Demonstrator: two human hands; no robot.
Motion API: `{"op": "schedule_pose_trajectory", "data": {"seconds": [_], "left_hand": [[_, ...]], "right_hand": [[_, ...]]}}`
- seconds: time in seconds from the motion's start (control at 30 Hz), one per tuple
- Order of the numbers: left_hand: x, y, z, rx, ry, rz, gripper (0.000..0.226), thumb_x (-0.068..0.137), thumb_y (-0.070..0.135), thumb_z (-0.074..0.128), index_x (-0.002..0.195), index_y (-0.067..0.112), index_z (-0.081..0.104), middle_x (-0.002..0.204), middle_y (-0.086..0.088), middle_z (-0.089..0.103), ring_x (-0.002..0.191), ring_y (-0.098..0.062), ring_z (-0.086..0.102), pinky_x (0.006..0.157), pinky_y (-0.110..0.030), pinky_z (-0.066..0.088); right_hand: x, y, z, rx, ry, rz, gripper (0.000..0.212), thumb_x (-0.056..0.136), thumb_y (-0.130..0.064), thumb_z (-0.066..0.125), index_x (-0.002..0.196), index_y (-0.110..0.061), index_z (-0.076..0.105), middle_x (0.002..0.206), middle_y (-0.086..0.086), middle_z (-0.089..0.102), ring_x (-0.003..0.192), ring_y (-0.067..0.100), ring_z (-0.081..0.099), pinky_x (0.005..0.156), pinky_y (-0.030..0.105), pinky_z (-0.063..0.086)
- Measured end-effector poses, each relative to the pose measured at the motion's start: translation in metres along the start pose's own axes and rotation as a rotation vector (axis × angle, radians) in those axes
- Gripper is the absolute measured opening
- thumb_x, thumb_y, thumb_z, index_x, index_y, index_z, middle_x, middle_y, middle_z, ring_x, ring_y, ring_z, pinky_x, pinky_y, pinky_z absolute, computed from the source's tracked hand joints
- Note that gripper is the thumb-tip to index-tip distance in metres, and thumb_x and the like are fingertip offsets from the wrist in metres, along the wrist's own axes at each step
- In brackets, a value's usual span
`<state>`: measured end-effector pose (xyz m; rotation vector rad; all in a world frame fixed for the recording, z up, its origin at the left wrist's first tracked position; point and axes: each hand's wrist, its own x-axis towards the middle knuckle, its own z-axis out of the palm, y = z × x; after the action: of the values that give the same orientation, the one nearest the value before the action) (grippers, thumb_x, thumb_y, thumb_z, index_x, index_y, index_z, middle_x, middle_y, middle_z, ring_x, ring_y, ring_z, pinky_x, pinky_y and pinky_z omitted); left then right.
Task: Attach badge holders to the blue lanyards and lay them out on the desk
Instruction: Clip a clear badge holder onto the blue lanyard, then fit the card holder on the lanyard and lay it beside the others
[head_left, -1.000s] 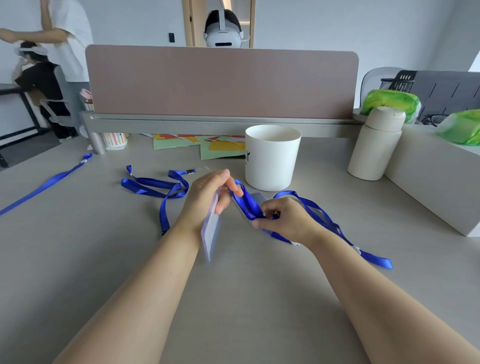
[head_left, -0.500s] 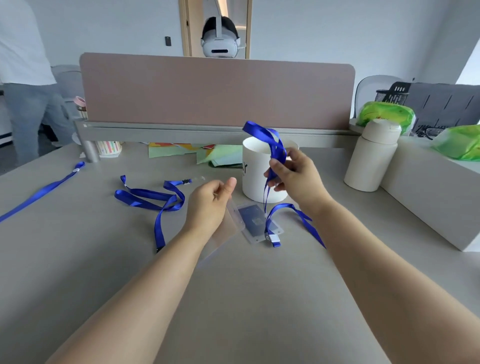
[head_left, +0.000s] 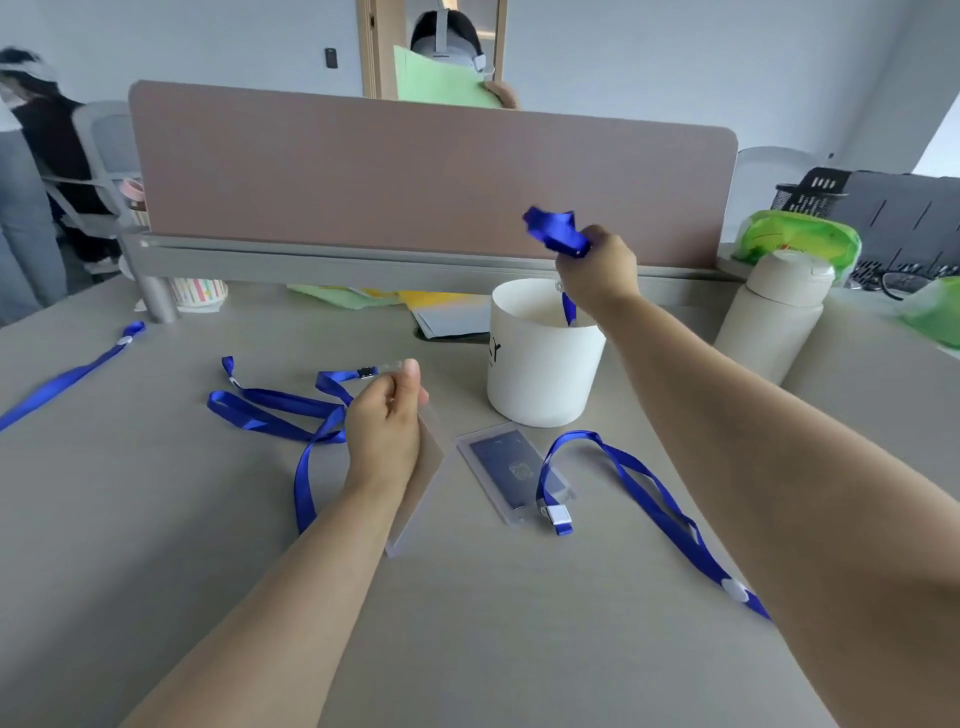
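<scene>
Since half a second ago the right hand (head_left: 595, 270) has gone up and back and is now above the cup (head_left: 540, 364) rim, hauling the lanyard (head_left: 558, 234) higher. The left hand (head_left: 384, 426) has barely shifted.

- **Near:** left hand fingers are closed on the top of a clear holder (head_left: 415, 499), whose lower end points to 6 o'clock. Cannot tell if it touches the counter (head_left: 467, 623).
- **At its 3 o'clock:** a second holder (head_left: 506, 465) with a dark card lies flat. A clip (head_left: 557, 517) rests on its near corner, and its strap (head_left: 649, 493) runs to 4 o'clock under the right forearm.
- **At 9 o'clock of the left hand:** a tangled pile (head_left: 275, 410) of blue lanyard.
- **Farther back:** the cup, with a bottle (head_left: 774, 317) at its 3 o'clock.
- **Above the cup:** right hand fingers are clenched round the bunched lanyard, with a tail dangling in front of the cup. Cannot tell if it joins the strap.

Likely step: pulling slack to find the clip end. The held holder is not yet attached. The lift may drag the second holder.
</scene>
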<state>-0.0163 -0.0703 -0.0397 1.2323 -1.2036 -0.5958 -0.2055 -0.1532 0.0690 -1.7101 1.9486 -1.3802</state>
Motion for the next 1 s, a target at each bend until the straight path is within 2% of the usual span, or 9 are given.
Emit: {"op": "schedule_pose_trajectory", "data": {"seconds": [0.13, 0.37, 0.5, 0.6, 0.7, 0.8, 0.87, 0.9, 1.0], "left_hand": [[0.003, -0.001, -0.002, -0.016, 0.031, -0.053, 0.04, 0.096, 0.037, 0.039, 0.068, 0.013, 0.054, 0.058, 0.005, 0.049, 0.059, -0.008, 0.047, 0.054, -0.007, 0.036], [0.004, 0.0, 0.0, -0.035, 0.026, -0.063, 0.04, 0.095, 0.039, 0.04, 0.071, 0.011, 0.056, 0.06, 0.005, 0.052, 0.061, -0.009, 0.05, 0.059, -0.017, 0.038], [0.003, 0.001, -0.001, -0.049, 0.012, -0.08, 0.04, 0.094, 0.041, 0.04, 0.064, 0.018, 0.053, 0.059, 0.004, 0.051, 0.061, -0.009, 0.05, 0.06, -0.02, 0.039], [0.005, 0.003, -0.003, -0.043, 0.026, -0.089, 0.041, 0.094, 0.042, 0.039, 0.061, 0.021, 0.052, 0.059, 0.005, 0.051, 0.061, -0.009, 0.049, 0.059, -0.02, 0.038], [0.007, 0.007, -0.008, -0.043, 0.046, -0.096, 0.044, 0.095, 0.043, 0.038, 0.059, 0.021, 0.051, 0.061, 0.006, 0.051, 0.062, -0.008, 0.048, 0.059, -0.02, 0.037], [0.015, 0.014, -0.021, -0.089, 0.087, -0.088, 0.046, 0.094, 0.045, 0.039, 0.056, 0.022, 0.051, 0.06, 0.008, 0.052, 0.062, -0.008, 0.048, 0.061, -0.023, 0.037], [0.021, 0.019, -0.035, -0.12, 0.11, -0.064, 0.047, 0.094, 0.044, 0.041, 0.054, 0.02, 0.049, 0.056, 0.007, 0.05, 0.058, -0.008, 0.047, 0.061, -0.024, 0.037], [0.023, 0.02, -0.044, -0.124, 0.118, -0.048, 0.047, 0.094, 0.042, 0.041, 0.054, 0.019, 0.048, 0.054, 0.007, 0.049, 0.054, -0.005, 0.046, 0.06, -0.023, 0.037], [0.028, 0.017, -0.075, -0.131, 0.135, -0.003, 0.047, 0.095, 0.04, 0.043, 0.054, 0.017, 0.046, 0.049, 0.008, 0.047, 0.042, 0.001, 0.042, 0.052, -0.013, 0.036]], "right_hand": [[0.005, 0.012, 0.015, -0.202, -0.061, 0.075, 0.027, 0.08, -0.005, 0.043, 0.1, -0.004, 0.061, 0.079, 0.008, 0.055, 0.076, 0.029, 0.05, 0.063, 0.027, 0.038], [0.007, 0.012, 0.018, -0.404, -0.162, 0.094, 0.025, 0.077, -0.013, 0.061, 0.1, -0.004, 0.062, 0.083, 0.009, 0.056, 0.074, 0.029, 0.052, 0.056, 0.025, 0.039], [0.003, 0.009, 0.015, -0.453, -0.158, 0.095, 0.037, 0.077, -0.002, 0.05, 0.113, -0.007, 0.059, 0.111, 0.013, 0.062, 0.11, 0.034, 0.054, 0.08, 0.036, 0.051], [-0.001, 0.004, 0.01, -0.321, -0.14, 0.059, 0.045, 0.077, 0.006, 0.041, 0.119, -0.002, 0.056, 0.126, 0.015, 0.057, 0.116, 0.033, 0.054, 0.088, 0.038, 0.05], [-0.012, -0.005, 0.012, -0.144, -0.062, -0.037, 0.042, 0.076, 0.003, 0.041, 0.112, -0.012, 0.059, 0.117, 0.007, 0.059, 0.105, 0.025, 0.056, 0.077, 0.027, 0.044], [-0.038, -0.019, 0.026, -0.011, -0.042, -0.209, 0.03, 0.08, 0.0, 0.044, 0.099, -0.01, 0.063, 0.092, 0.001, 0.061, 0.079, 0.018, 0.052, 0.063, 0.021, 0.036], [-0.059, -0.028, 0.04, 0.056, -0.133, -0.293, 0.023, 0.08, 0.0, 0.046, 0.091, -0.009, 0.065, 0.078, -0.001, 0.059, 0.066, 0.016, 0.051, 0.056, 0.02, 0.039], [-0.069, -0.03, 0.049, 0.062, -0.194, -0.327, 0.021, 0.079, 0.001, 0.049, 0.088, -0.008, 0.066, 0.074, -0.002, 0.059, 0.062, 0.013, 0.05, 0.055, 0.012, 0.038], [-0.099, -0.031, 0.08, 0.031, -0.38, -0.402, 0.017, 0.079, 0.0, 0.055, 0.088, -0.006, 0.068, 0.074, -0.002, 0.058, 0.062, 0.011, 0.05, 0.058, 0.004, 0.036]]}}
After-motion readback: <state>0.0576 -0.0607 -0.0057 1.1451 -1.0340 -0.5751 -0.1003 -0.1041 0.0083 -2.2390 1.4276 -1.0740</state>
